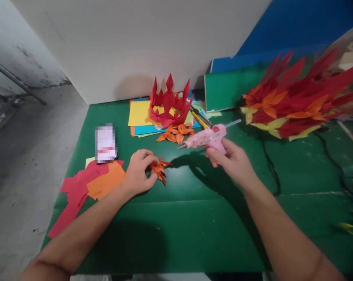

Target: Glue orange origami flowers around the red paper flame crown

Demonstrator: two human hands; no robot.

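In my left hand [142, 171] is an orange folded-paper flower [161, 168], pinched between thumb and fingers just above the green table [176, 234]. My right hand [231, 158] grips the handle of a pink hot glue gun [204, 138]. A clear glue stick [233, 123] sticks out of its back end, and its metal nozzle points left, above and to the right of the flower. Several more orange paper flowers [179, 134] lie beyond the nozzle. Behind them stands a red folded-paper crown [169, 107] on stacked coloured paper [138, 113].
A phone [105, 144] lies at the left by loose red paper pieces [79, 183] and orange ones [109, 179]. Yellow-handled tools [201, 117] rest beside the crown. At the right sits a large red, orange and yellow paper piece [293, 101]; a black cord [270, 168] runs below it.
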